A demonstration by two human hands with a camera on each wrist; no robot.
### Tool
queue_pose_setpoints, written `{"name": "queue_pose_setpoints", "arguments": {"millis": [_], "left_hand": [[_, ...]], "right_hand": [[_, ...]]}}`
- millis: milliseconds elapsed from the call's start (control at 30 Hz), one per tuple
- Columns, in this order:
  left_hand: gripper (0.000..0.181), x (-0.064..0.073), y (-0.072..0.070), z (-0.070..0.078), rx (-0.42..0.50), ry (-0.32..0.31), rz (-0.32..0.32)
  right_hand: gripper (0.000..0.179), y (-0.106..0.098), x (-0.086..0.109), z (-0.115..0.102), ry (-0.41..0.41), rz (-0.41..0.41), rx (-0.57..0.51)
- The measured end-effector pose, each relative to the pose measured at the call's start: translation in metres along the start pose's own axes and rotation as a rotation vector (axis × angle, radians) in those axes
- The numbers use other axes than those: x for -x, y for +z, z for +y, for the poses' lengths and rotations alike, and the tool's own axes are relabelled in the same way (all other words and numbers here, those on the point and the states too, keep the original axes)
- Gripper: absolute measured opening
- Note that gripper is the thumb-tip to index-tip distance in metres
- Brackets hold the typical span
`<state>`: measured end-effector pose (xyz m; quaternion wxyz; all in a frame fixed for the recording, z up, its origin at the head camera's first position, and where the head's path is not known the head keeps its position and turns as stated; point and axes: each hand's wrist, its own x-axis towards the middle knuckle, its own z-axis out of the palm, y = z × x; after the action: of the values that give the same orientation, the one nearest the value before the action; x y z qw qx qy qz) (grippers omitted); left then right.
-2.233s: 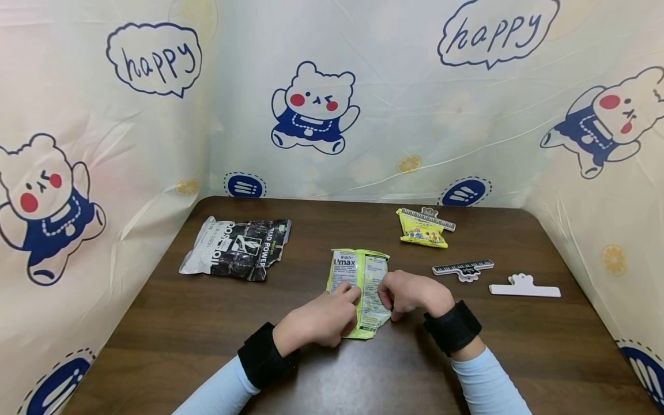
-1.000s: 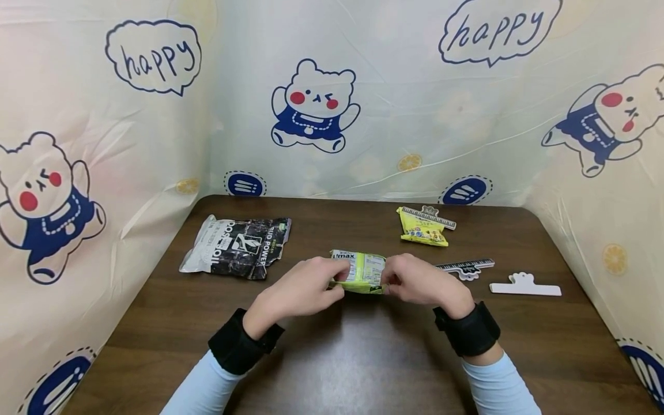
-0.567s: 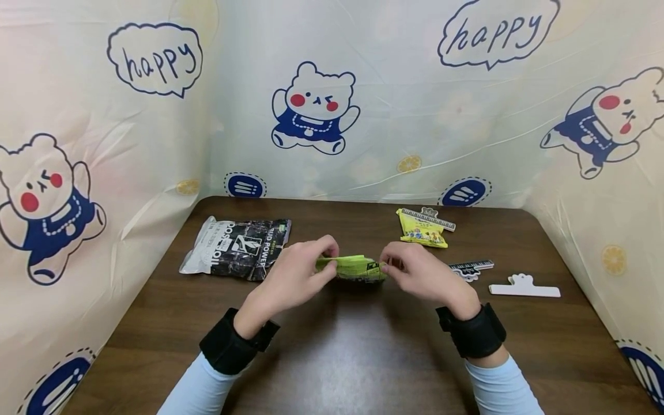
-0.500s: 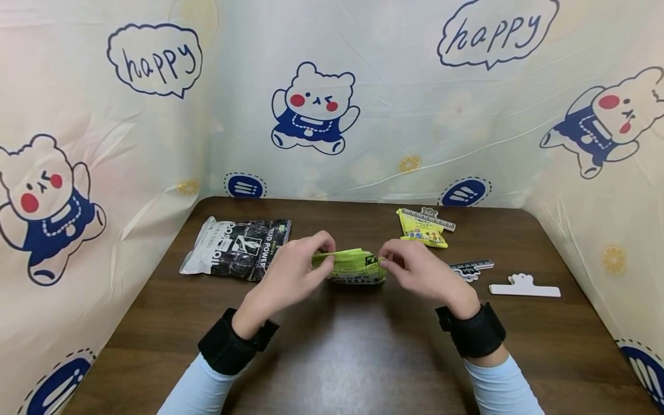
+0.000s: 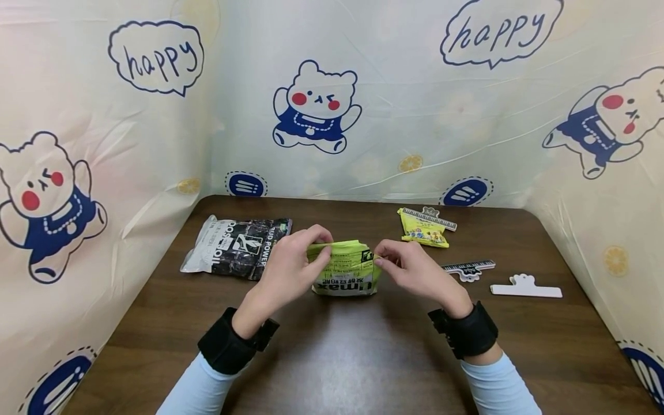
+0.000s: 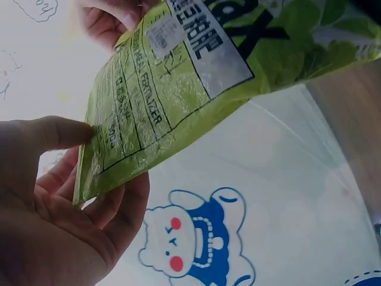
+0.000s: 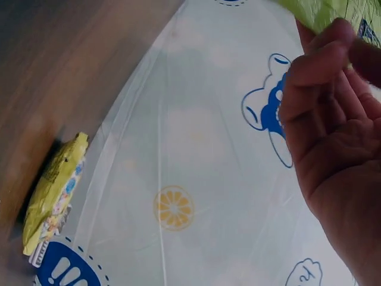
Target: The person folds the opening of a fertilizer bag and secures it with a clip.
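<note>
A green fertilizer bag stands upright at the middle of the table, its printing upside down in the head view. My left hand pinches the bag's upper left corner between thumb and fingers. In the left wrist view that left hand has the thumb on the near face of the green bag and the fingers behind it. At the upper right corner my right hand pinches the edge. The right wrist view shows only a strip of the bag above the right hand.
A black and white bag lies at the left. Back right lies a small yellow packet with a clip across its top. A black-and-white clip and a white clip lie on the brown table.
The green bag lay flat, then was taken by both hands, tipped up and turned over, so its other printed face shows. Over the last half second it has risen upright.
</note>
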<state>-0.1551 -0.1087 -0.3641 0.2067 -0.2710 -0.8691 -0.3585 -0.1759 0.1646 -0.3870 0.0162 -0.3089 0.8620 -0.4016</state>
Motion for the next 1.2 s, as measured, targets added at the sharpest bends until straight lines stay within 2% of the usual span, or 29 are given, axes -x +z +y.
{"name": "queue_pose_setpoints", "arguments": {"millis": [133, 200, 267, 400, 467, 533, 633, 767, 967, 1200], "left_hand": [[0.016, 0.0, 0.002, -0.003, -0.015, -0.011, -0.006], [0.018, 0.0, 0.003, -0.003, -0.046, 0.027, 0.001], [0.021, -0.001, 0.005, -0.004, -0.118, 0.109, 0.019], [0.024, -0.004, 0.012, -0.005, -0.297, 0.351, 0.064], [0.022, -0.004, 0.016, -0.004, -0.37, 0.447, 0.059], [0.02, -0.003, 0.02, -0.003, -0.422, 0.505, 0.031], [0.018, 0.0, 0.025, -0.003, -0.482, 0.526, -0.021], [0.024, 0.002, 0.029, -0.005, -0.512, 0.508, -0.058], [0.035, 0.003, 0.03, -0.009, -0.526, 0.484, -0.081], [0.035, 0.002, 0.03, -0.011, -0.537, 0.467, -0.093]], "right_hand": [[0.007, 0.004, -0.002, 0.002, 0.008, -0.033, 0.015], [0.007, 0.006, -0.003, 0.003, 0.0, -0.032, 0.016], [0.006, 0.007, -0.003, 0.004, -0.001, -0.028, 0.016], [0.005, 0.009, -0.004, 0.004, 0.011, -0.017, 0.007], [0.005, 0.009, -0.004, 0.005, 0.022, -0.01, 0.003], [0.006, 0.01, -0.004, 0.004, 0.035, -0.003, 0.001], [0.008, 0.011, -0.004, 0.004, 0.051, 0.007, -0.007], [0.012, 0.013, -0.005, 0.003, 0.077, 0.014, -0.031], [0.011, 0.012, -0.007, 0.003, 0.151, 0.003, -0.107], [0.009, 0.006, -0.006, 0.004, 0.236, -0.049, -0.224]]}}
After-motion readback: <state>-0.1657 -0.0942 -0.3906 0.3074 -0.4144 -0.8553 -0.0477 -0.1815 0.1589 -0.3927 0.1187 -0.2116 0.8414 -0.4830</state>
